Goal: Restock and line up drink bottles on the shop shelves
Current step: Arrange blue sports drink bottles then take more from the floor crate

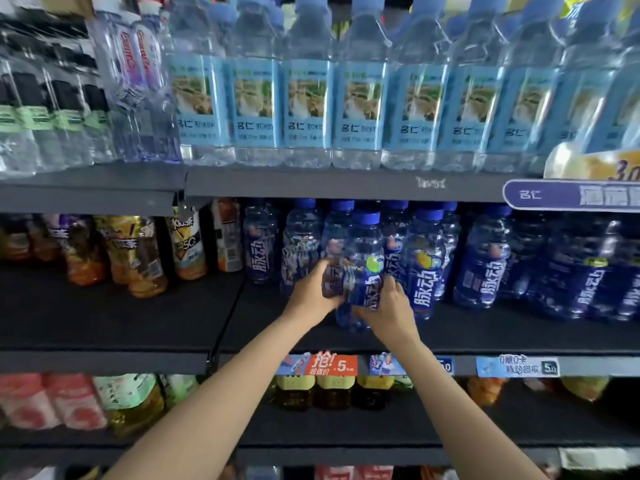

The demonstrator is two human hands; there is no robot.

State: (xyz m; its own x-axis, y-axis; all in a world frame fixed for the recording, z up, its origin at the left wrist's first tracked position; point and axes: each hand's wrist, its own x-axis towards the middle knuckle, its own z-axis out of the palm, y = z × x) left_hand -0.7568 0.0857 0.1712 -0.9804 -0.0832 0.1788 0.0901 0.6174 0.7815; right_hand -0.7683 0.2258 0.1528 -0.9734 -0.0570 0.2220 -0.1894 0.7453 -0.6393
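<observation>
On the top shelf, clear water bottles (308, 109) are topped with pale blue caps and wrapped in light blue labels printed with a green-and-tan landscape picture. The middle shelf (485, 336) is seen in dark grey-black. The held bottle (363, 258) is tinted blue, with a royal blue cap and a deep blue label marked with white characters and a green round spot; a yellow spot is carried by its neighbour (427, 261). Amber tea bottles (138, 254) are shown with yellow and brown labels. An orange-red price tag (330, 365) is lettered in white.
</observation>
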